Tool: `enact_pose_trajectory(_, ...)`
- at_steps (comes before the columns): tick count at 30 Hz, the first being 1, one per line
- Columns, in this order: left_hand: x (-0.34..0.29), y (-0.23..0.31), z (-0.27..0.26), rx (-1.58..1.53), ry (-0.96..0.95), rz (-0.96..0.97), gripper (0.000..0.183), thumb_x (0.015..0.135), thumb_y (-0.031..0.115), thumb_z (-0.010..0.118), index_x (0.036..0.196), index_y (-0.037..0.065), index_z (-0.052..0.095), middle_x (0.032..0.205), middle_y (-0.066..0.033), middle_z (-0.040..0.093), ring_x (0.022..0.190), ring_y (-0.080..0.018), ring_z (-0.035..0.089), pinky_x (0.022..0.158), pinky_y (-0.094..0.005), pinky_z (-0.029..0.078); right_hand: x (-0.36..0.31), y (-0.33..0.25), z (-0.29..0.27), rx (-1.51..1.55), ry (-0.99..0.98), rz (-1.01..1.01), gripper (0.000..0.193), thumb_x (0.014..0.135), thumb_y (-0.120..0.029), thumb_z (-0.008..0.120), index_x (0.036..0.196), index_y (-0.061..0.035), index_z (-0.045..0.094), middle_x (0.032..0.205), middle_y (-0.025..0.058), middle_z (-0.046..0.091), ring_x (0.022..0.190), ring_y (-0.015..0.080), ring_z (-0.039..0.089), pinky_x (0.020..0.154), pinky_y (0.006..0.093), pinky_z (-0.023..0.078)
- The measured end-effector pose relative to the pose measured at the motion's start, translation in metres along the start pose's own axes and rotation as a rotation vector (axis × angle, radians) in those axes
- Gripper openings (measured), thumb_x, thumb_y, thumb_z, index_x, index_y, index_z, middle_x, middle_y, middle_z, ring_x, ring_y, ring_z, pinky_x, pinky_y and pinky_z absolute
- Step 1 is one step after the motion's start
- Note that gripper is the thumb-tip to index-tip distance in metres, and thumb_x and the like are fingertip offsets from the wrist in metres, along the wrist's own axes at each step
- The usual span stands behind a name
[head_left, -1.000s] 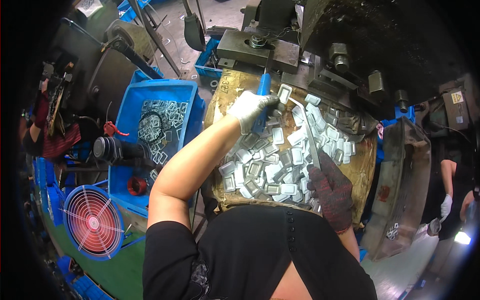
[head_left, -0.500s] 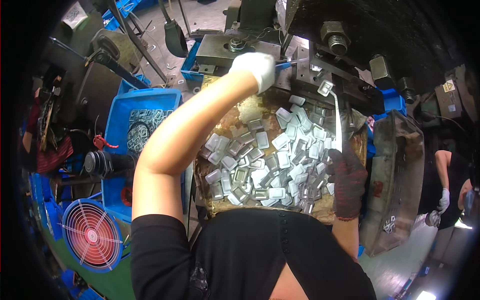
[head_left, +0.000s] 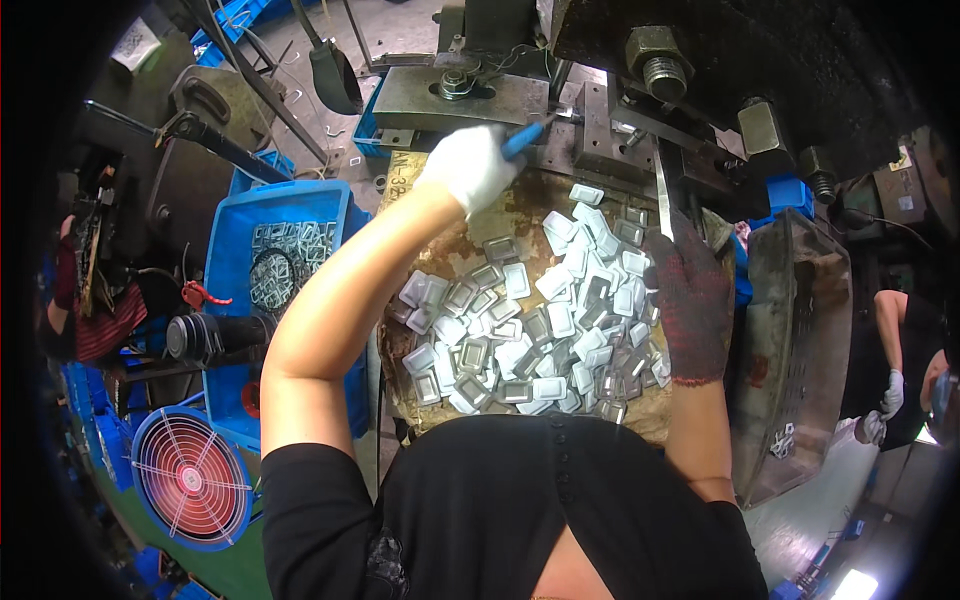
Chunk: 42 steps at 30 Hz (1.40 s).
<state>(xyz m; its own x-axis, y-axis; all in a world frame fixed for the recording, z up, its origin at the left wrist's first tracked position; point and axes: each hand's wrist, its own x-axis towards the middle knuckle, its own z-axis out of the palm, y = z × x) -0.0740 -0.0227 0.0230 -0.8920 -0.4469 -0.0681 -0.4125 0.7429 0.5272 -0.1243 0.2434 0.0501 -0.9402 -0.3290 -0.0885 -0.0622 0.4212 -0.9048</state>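
My left hand (head_left: pixel 470 168), in a white glove, is closed round a blue-handled tool (head_left: pixel 523 139). The tool's thin metal end points at the steel die block (head_left: pixel 600 135) of the press. On the right my right hand (head_left: pixel 692 305), in a dark red-black glove, grips long metal tweezers (head_left: pixel 664 195). Their far end reaches in among the press parts, and what the tip touches I cannot make out. Between and below the hands a heap of small rectangular metal cups (head_left: pixel 560 320) lies on a stained work board (head_left: pixel 450 240).
A steel clamp bar (head_left: pixel 410 97) with a bolt stands at the back. Large press bolts (head_left: pixel 662 75) hang at upper right. Left are a blue bin (head_left: pixel 222 265) with metal frames and a fan (head_left: pixel 190 478). A metal trough (head_left: pixel 800 350) flanks the right; another person (head_left: pixel 905 350) works beyond.
My left hand has drawn back left and down with the blue-handled tool. The tweezers, earlier with a metal cup at their tip, now point into the press; my right hand has moved slightly forward.
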Motion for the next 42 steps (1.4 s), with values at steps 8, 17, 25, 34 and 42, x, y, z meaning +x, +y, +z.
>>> enact_pose_trajectory(8,-0.063,-0.020,0.034,0.226,-0.131,0.211,0.039,0.075,0.026,0.072,0.107,0.004,0.065,0.094,-0.0210,0.064,0.088,-0.0376,0.065,0.079,-0.0449,0.052,0.004,0.007,0.001,-0.052,-0.028,-0.020,0.042,0.088,-0.016,0.067,0.129,-0.0115,0.061,0.078,-0.0039,0.059,0.060,0.0016,0.047,0.048,0.0189,0.036)
enact_pose_trajectory(17,-0.057,-0.025,0.023,-0.859,-0.196,-0.267,0.024,0.086,0.021,0.068,0.100,0.002,0.064,0.077,-0.0100,0.071,0.065,-0.0202,0.068,0.061,-0.0329,0.053,-0.049,-0.005,-0.026,-0.059,0.030,0.100,0.040,0.091,-0.014,0.065,0.129,-0.0067,0.060,0.085,-0.0003,0.064,0.067,0.0059,0.056,0.060,0.0226,0.046)
enact_pose_trajectory(25,-0.055,-0.026,0.027,-1.326,-0.273,-0.370,0.035,0.079,0.024,0.077,0.098,-0.001,0.063,0.082,-0.0093,0.066,0.065,-0.0151,0.063,0.053,-0.0302,0.052,-0.098,-0.009,-0.002,0.083,-0.318,0.192,0.044,0.095,-0.015,0.060,0.136,-0.0010,0.052,0.096,0.0057,0.068,0.069,0.0074,0.058,0.059,0.0217,0.047)
enact_pose_trajectory(34,-0.055,-0.037,0.008,-0.976,-0.270,-0.185,0.037,0.078,0.021,0.078,0.108,0.004,0.063,0.087,-0.0046,0.066,0.067,-0.0107,0.062,0.058,-0.0260,0.051,-0.097,0.009,-0.002,-0.016,-0.394,-0.023,0.043,0.095,-0.012,0.060,0.136,-0.0029,0.053,0.088,0.0011,0.064,0.070,0.0062,0.055,0.061,0.0224,0.047)
enact_pose_trajectory(42,-0.044,-0.030,0.004,-0.770,-0.270,-0.085,0.041,0.080,0.028,0.078,0.111,0.005,0.066,0.086,-0.0022,0.068,0.072,-0.0095,0.062,0.065,-0.0254,0.049,-0.095,0.004,-0.003,-0.029,-0.419,0.040,0.044,0.094,-0.014,0.062,0.136,-0.0051,0.053,0.087,0.0014,0.064,0.069,0.0061,0.055,0.063,0.0227,0.047)
